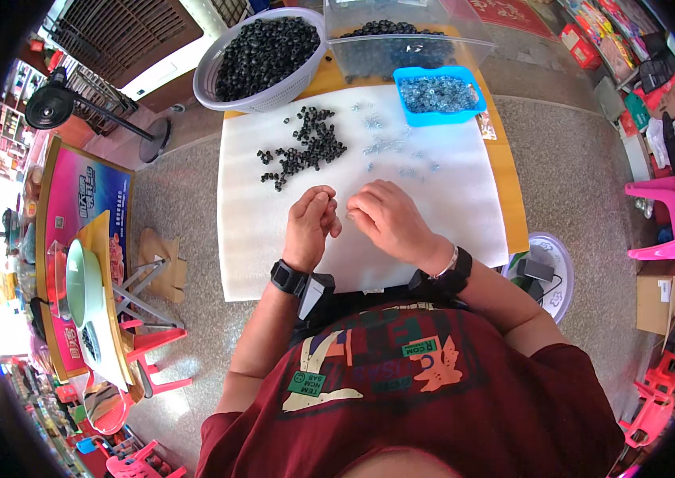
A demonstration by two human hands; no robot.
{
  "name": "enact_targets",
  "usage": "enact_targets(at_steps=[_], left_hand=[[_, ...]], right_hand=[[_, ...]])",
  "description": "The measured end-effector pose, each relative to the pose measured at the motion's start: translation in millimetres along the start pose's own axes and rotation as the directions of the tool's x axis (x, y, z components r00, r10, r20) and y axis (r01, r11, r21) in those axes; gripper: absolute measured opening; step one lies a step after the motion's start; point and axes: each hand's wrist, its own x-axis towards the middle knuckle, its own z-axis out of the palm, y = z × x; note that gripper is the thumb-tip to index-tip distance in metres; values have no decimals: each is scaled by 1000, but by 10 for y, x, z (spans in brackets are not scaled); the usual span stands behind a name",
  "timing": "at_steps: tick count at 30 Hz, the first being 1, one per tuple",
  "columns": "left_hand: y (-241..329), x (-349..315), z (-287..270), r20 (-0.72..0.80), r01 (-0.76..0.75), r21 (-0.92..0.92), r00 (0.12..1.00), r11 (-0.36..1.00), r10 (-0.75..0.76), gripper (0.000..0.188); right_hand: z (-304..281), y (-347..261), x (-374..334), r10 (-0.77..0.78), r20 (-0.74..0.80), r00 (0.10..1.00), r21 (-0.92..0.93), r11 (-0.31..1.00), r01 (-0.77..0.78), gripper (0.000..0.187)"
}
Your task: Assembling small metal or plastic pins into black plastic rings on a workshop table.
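Observation:
My left hand (311,227) is over the white sheet (254,255), its fingers curled and the thumb against them. Just to its right, my right hand (397,225) has thumb and forefinger pinched together, a small gap from the left. Anything between the fingers of either hand is too small or hidden to name. Beyond the left hand, small black ring-like pieces (317,147) lie in a loose heap. Past the right hand, small clear pieces (385,146) are scattered thinly. A blue tray (447,119) at the sheet's far right corner holds more clear pieces.
A pale basket (294,88) heaped with black pieces stands at the far left. Beside it, a clear plastic bin (465,52) holds more. A white tub (565,275) with dark items is right of the table, a side table with a green basin (84,283) left.

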Motion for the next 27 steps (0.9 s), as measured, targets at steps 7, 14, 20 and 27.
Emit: enact_targets(at_steps=[7, 14, 20, 27], left_hand=[[13, -37, 80, 112, 36, 65, 993, 997, -43, 30], [17, -40, 94, 237, 53, 123, 968, 991, -81, 44], [-21, 57, -110, 112, 90, 44, 989, 995, -95, 40], [-151, 151, -255, 168, 64, -176, 985, 982, -34, 28]], right_hand=[[-25, -66, 73, 40, -15, 999, 19, 999, -40, 13], [-154, 61, 138, 43, 170, 984, -45, 998, -36, 12], [-792, 441, 885, 216, 105, 971, 28, 975, -220, 17], [-1171, 852, 1431, 353, -273, 895, 226, 928, -297, 36]])
